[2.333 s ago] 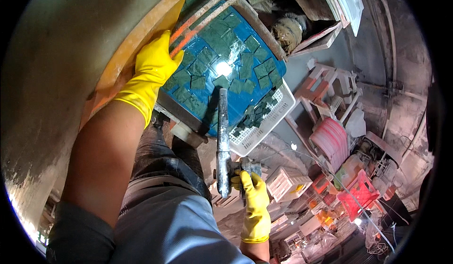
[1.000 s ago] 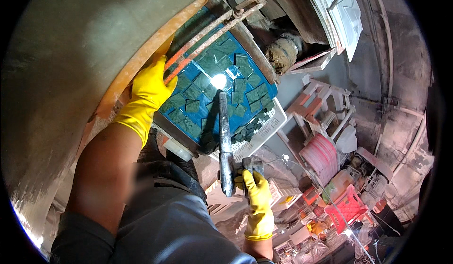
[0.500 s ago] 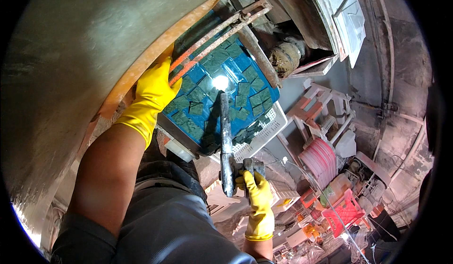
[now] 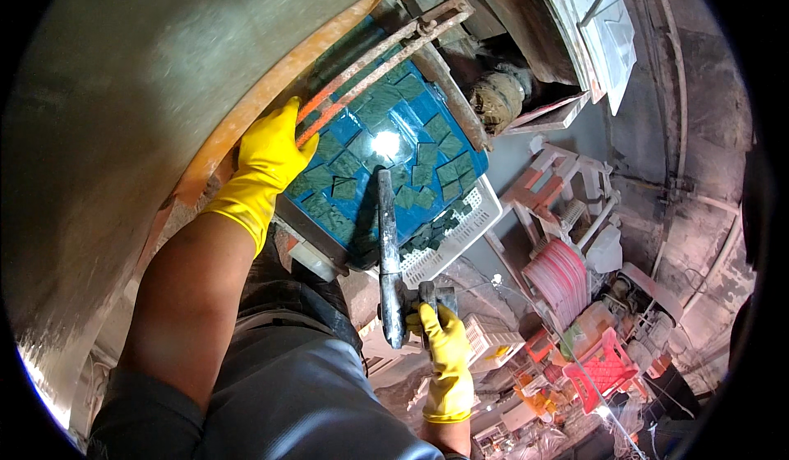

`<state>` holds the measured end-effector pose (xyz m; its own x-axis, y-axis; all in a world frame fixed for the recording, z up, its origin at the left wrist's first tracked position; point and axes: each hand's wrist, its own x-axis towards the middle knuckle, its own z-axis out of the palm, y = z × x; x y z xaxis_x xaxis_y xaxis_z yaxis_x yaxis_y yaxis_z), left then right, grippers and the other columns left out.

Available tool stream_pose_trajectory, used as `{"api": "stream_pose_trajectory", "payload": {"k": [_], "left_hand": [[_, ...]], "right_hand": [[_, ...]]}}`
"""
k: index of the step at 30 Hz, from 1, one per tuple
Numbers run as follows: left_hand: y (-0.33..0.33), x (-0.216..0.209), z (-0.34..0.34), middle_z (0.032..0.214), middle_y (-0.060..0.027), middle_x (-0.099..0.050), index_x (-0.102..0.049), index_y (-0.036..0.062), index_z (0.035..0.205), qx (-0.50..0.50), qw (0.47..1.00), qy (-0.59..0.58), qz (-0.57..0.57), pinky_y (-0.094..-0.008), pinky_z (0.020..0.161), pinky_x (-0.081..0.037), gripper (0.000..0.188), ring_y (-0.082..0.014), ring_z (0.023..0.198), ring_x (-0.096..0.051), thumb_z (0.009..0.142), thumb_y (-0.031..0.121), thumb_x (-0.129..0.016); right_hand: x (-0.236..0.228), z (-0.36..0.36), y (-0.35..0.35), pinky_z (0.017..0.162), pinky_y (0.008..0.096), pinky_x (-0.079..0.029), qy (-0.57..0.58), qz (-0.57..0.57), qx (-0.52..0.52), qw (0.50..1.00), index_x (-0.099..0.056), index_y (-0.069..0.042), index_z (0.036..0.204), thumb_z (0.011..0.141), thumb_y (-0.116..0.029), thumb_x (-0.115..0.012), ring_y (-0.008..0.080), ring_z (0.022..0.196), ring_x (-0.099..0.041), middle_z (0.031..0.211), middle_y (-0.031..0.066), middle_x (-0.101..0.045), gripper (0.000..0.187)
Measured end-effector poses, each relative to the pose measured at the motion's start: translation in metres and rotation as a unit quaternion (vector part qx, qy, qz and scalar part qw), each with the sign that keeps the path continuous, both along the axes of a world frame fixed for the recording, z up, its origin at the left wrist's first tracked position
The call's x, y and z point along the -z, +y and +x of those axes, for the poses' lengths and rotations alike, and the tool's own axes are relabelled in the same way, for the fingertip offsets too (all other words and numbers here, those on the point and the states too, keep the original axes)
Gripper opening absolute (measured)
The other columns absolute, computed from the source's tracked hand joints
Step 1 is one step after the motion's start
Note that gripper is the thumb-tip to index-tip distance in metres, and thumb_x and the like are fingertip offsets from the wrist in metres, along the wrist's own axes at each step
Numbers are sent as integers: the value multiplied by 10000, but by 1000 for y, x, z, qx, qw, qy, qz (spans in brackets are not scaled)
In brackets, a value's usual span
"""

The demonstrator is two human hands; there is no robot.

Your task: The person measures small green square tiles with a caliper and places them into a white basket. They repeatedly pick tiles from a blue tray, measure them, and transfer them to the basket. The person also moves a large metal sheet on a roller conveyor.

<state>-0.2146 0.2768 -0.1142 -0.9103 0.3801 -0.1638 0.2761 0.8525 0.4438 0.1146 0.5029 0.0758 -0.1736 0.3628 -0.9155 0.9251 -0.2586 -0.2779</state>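
Observation:
My left hand (image 4: pixel 274 149), in a yellow rubber glove, is closed at the lower, orange-painted end of a rusty double-bar metal handle (image 4: pixel 394 53). Below and right of it, my right hand (image 4: pixel 445 345), gloved alike, wraps round the dark side fitting (image 4: pixel 436 296) of a grey pipe (image 4: pixel 388 238). The pipe's upper end points over a blue tub (image 4: pixel 362 209), with a bright light glare near it. Many dark green, flat, squarish pieces (image 4: pixel 380 98) lie spread in the tub, some overlapping. The palm side of each hand is hidden.
A huge grey-green curved drum wall (image 4: pixel 164 74) with an orange rim (image 4: pixel 246 103) fills the left. A white perforated crate (image 4: pixel 460 234) sits under the tub's lower right edge. Further right are a pink-and-white hose reel (image 4: pixel 557 273), a red crate (image 4: pixel 602 371) and wall pipes (image 4: pixel 680 74).
My right hand and the grey pipe have shifted slightly left and toward me. My left hand stays on the metal handle, and the green pieces look the same.

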Motion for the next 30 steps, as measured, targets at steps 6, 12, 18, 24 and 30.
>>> {"api": "stream_pose_trajectory", "payload": {"k": [6, 12, 18, 24, 30], "left_hand": [[-1, -8, -3, 1192, -224, -713, -597, -1, 1361, -1, 1000, -6, -3, -451, 916, -549, 688, -424, 1046, -686, 810, 355, -807], [-3, -12, -4, 1188, -234, -708, -599, -10, 1348, -6, 1000, -12, -2, -454, 917, -548, 689, -429, 1052, -681, 805, 357, -810], [-8, -16, -5, 1183, -236, -705, -595, -13, 1346, -7, 1000, -13, 2, -455, 918, -547, 687, -430, 1054, -677, 806, 353, -809], [-12, -25, -7, 1188, -235, -703, -589, -8, 1349, -9, 1000, -25, -8, -457, 918, -545, 685, -431, 1060, -674, 809, 353, -807], [-16, -24, -6, 1189, -235, -702, -590, -3, 1350, -8, 1000, -17, -7, -460, 914, -545, 685, -435, 1056, -674, 808, 354, -809]], "right_hand": [[-4, 3, -1, 822, 336, -570, -1, -4, -26, 1000, -685, 63, 1209, 985, -436, -724, 211, 853, -719, 978, 140, -758, 548], [-5, 8, -5, 832, 337, -570, 2, -5, -23, 1000, -680, 67, 1220, 973, -445, -737, 212, 867, -725, 989, 144, -760, 571], [-9, 6, -7, 839, 334, -568, -3, 1, -38, 999, -679, 67, 1225, 970, -444, -742, 213, 874, -727, 996, 148, -761, 574], [-17, 0, -14, 787, 292, -517, -17, 17, -27, 999, -729, 38, 1154, 943, -468, -759, 149, 831, -682, 936, 87, -773, 549], [-18, 0, -16, 809, 299, -524, -26, 20, -44, 998, -724, 38, 1178, 950, -459, -754, 162, 858, -697, 954, 98, -781, 548]]}}
